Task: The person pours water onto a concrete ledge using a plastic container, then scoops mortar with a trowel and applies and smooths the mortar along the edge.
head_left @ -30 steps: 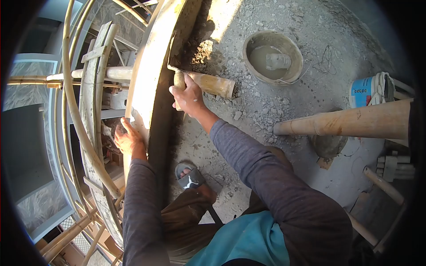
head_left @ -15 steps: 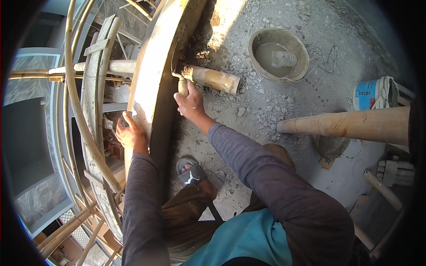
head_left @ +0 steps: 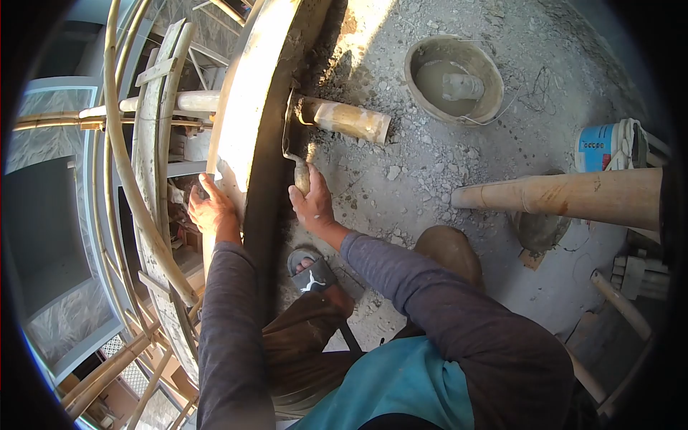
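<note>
My right hand (head_left: pixel 312 198) is closed around the wooden handle of a trowel (head_left: pixel 302 176). The trowel's thin blade stands edge-on along the inner side of a long, curved, sunlit ledge (head_left: pixel 247 93). My left hand (head_left: pixel 213 208) rests on the ledge's outer edge with its fingers apart, holding nothing. Just beyond the trowel, a short bamboo piece (head_left: pixel 351 121) sticks out from beside the ledge over the rubble.
A bucket (head_left: pixel 413 72) of grey liquid with a cylindrical object in it sits on the rubble-strewn floor. A thick bamboo pole (head_left: pixel 559 196) comes in from the right, near a blue-and-white pail (head_left: pixel 596 148). Bamboo scaffolding (head_left: pixel 132 193) lines the left side.
My right hand and the trowel have moved back along the ledge, towards my body. My left hand stays at the ledge's outer edge. The view has shifted slightly.
</note>
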Action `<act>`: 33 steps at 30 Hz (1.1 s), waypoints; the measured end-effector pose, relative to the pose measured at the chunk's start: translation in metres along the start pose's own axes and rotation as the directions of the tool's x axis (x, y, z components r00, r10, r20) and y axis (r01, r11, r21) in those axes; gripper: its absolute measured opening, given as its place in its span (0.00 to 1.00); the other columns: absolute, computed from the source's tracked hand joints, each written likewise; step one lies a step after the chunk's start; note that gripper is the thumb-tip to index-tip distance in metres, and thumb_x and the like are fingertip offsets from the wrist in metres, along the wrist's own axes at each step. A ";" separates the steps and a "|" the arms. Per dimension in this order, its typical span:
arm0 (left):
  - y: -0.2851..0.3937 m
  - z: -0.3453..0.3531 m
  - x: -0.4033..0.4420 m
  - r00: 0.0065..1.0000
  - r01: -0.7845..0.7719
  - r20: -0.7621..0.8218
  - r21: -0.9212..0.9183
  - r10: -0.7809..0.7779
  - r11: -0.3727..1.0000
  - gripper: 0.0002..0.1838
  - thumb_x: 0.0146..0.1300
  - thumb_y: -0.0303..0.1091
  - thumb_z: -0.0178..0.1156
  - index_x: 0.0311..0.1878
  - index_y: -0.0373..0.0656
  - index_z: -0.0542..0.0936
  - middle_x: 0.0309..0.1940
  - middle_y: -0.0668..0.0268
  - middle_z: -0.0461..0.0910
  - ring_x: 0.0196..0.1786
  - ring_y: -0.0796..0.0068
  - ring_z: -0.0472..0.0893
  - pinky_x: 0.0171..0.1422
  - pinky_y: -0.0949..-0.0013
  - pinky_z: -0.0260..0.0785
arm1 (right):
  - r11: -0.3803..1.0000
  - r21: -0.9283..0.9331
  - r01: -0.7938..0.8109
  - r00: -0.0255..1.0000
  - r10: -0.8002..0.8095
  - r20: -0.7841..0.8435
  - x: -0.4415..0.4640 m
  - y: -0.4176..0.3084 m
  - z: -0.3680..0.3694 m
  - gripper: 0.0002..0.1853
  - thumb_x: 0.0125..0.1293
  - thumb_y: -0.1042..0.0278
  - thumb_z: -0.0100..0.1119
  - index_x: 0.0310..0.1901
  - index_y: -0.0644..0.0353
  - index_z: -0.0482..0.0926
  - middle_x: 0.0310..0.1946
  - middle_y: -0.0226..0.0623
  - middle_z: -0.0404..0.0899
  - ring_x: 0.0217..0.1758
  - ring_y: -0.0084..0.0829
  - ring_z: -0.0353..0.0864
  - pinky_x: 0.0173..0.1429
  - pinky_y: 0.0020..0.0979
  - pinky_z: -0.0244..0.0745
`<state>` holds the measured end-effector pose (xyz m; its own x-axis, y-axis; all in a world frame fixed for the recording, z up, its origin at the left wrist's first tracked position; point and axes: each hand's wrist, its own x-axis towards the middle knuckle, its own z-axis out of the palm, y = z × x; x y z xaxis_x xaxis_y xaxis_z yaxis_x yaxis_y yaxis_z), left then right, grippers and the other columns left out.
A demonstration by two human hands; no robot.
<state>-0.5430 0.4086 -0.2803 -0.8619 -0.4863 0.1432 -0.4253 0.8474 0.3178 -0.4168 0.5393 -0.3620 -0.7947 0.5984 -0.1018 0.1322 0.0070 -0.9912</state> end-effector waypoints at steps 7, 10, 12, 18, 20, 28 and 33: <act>0.002 -0.003 -0.001 0.999 0.008 0.039 0.006 -0.009 1.000 0.45 0.62 0.79 0.40 0.66 0.50 0.75 0.67 0.60 0.71 0.73 0.61 0.63 0.75 0.51 0.52 | 0.999 -0.008 0.041 0.999 -0.041 0.012 0.001 -0.006 0.026 0.34 0.62 0.65 0.59 0.69 0.61 0.59 0.53 0.54 0.70 0.56 0.55 0.73 0.60 0.46 0.70; 0.002 -0.003 -0.001 0.999 0.001 0.038 -0.006 -0.001 1.000 0.46 0.61 0.79 0.40 0.65 0.50 0.75 0.67 0.60 0.71 0.73 0.61 0.62 0.75 0.51 0.52 | 0.998 0.029 0.062 0.985 -0.066 0.161 -0.031 -0.009 0.016 0.34 0.63 0.66 0.60 0.69 0.61 0.59 0.54 0.54 0.70 0.57 0.54 0.73 0.61 0.45 0.70; 0.001 -0.002 0.000 0.999 -0.007 0.032 -0.008 0.008 1.000 0.45 0.61 0.79 0.40 0.65 0.50 0.75 0.67 0.60 0.71 0.74 0.61 0.62 0.75 0.51 0.52 | 0.991 0.072 0.114 0.977 -0.125 0.175 -0.050 -0.007 0.006 0.33 0.63 0.66 0.59 0.69 0.62 0.59 0.54 0.53 0.70 0.57 0.53 0.73 0.61 0.45 0.69; -0.001 0.000 0.001 1.000 -0.008 0.010 -0.020 0.008 1.000 0.45 0.61 0.79 0.41 0.64 0.51 0.76 0.66 0.60 0.72 0.72 0.60 0.64 0.75 0.51 0.52 | 0.966 0.237 -0.107 0.994 0.102 0.033 0.006 0.000 0.007 0.32 0.65 0.65 0.58 0.68 0.67 0.61 0.58 0.55 0.70 0.61 0.52 0.72 0.65 0.44 0.66; -0.001 0.001 0.000 1.000 -0.013 0.002 -0.045 0.013 0.999 0.45 0.60 0.79 0.42 0.63 0.51 0.77 0.65 0.60 0.72 0.72 0.60 0.64 0.75 0.50 0.52 | 0.991 0.135 -0.025 0.998 0.033 -0.062 0.053 0.027 0.011 0.33 0.66 0.66 0.58 0.69 0.66 0.58 0.55 0.51 0.70 0.47 0.40 0.75 0.47 0.36 0.74; -0.004 0.005 0.002 0.999 -0.031 -0.027 -0.022 0.030 0.999 0.43 0.62 0.77 0.41 0.63 0.50 0.77 0.64 0.57 0.73 0.71 0.58 0.65 0.74 0.49 0.54 | 0.998 0.062 0.031 0.999 -0.029 -0.031 0.135 0.023 -0.001 0.34 0.65 0.60 0.58 0.68 0.68 0.61 0.60 0.62 0.71 0.62 0.58 0.71 0.67 0.47 0.64; -0.006 0.006 0.003 0.999 -0.041 -0.016 -0.054 0.040 0.998 0.44 0.61 0.78 0.42 0.62 0.49 0.77 0.64 0.57 0.73 0.71 0.59 0.65 0.75 0.50 0.52 | 0.972 -0.148 0.181 0.983 -0.182 0.005 0.076 0.036 0.005 0.34 0.66 0.60 0.60 0.70 0.61 0.60 0.58 0.57 0.71 0.61 0.57 0.72 0.64 0.46 0.67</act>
<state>-0.5445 0.4030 -0.2871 -0.8737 -0.4556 0.1706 -0.3745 0.8536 0.3621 -0.4756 0.5814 -0.4058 -0.8086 0.5830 0.0797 0.0730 0.2338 -0.9695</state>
